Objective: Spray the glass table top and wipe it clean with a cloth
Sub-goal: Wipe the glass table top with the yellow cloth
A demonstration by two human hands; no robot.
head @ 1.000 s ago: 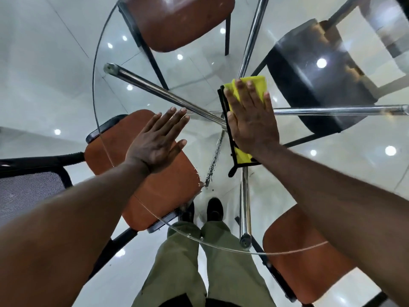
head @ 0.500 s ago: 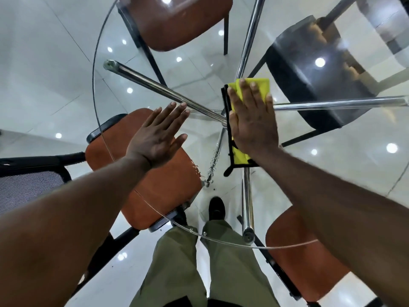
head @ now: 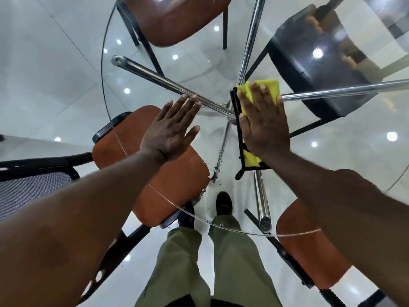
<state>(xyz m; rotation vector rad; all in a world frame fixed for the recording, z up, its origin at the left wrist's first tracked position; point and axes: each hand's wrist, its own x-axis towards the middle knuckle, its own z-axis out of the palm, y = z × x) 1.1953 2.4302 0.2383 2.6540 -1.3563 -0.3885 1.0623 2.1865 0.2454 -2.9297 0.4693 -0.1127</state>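
Note:
A round clear glass table top (head: 106, 69) fills the view, resting on chrome bars (head: 161, 82) that meet under its middle. My right hand (head: 264, 127) lies flat, fingers together, pressing a yellow cloth with black edging (head: 272, 88) onto the glass near the centre. My left hand (head: 170, 129) rests flat on the glass to the left of it, fingers spread, holding nothing. A line of wet droplets (head: 219, 160) runs on the glass between the two hands. No spray bottle is in view.
Orange-seated chairs stand under the table at the near left (head: 177, 180), near right (head: 309, 251) and far side (head: 177, 18); a black chair (head: 309, 69) is at the far right. A black mesh chair (head: 28, 187) stands at the left. My legs (head: 199, 262) stand at the table's near edge.
My right hand and the cloth have slid slightly to the right across the glass. My left hand has stayed flat in about the same place. The view has shifted a little.

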